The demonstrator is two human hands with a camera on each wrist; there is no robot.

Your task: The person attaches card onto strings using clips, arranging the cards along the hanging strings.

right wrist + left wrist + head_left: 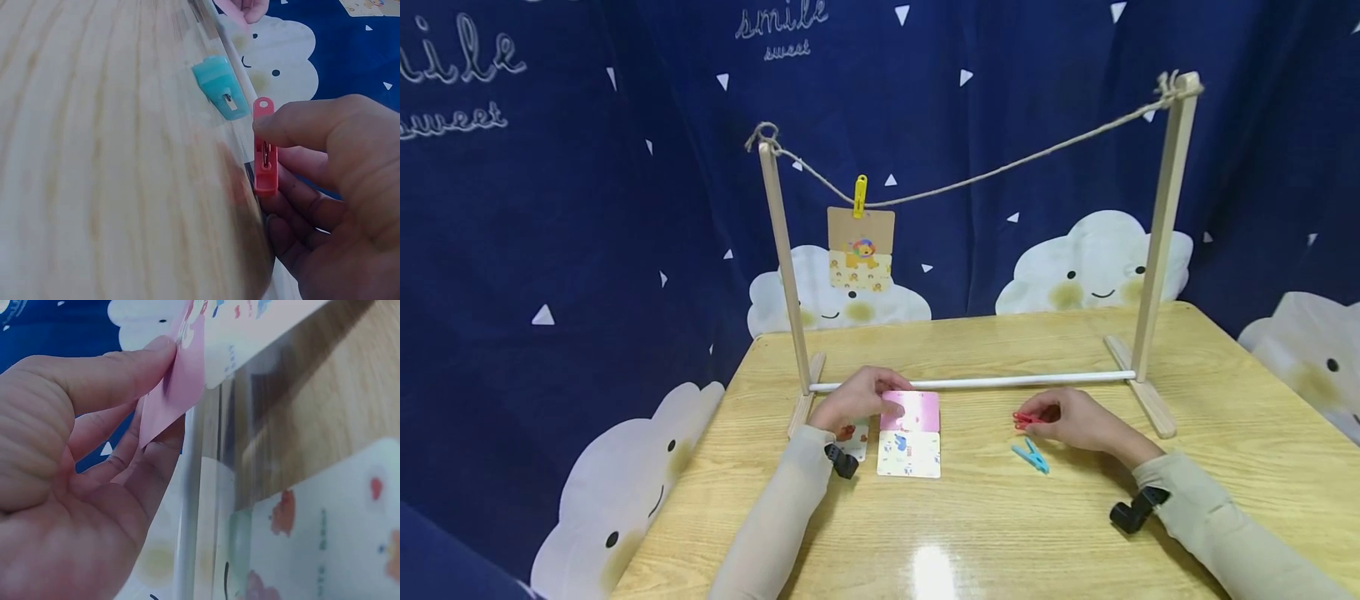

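L hand (863,395) pinches pink/wht card (910,454); R hand (1071,419) holds red peg (1022,421), blue peg (1032,456) nr it on worktop (970,517).

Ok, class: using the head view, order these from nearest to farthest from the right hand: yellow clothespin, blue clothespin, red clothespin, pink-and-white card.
1. Red clothespin: pinched in the right hand.
2. Blue clothespin: on the table, just below that hand.
3. Pink-and-white card: farther left, held by the left hand.
4. Yellow clothespin: up on the rope, upper left.
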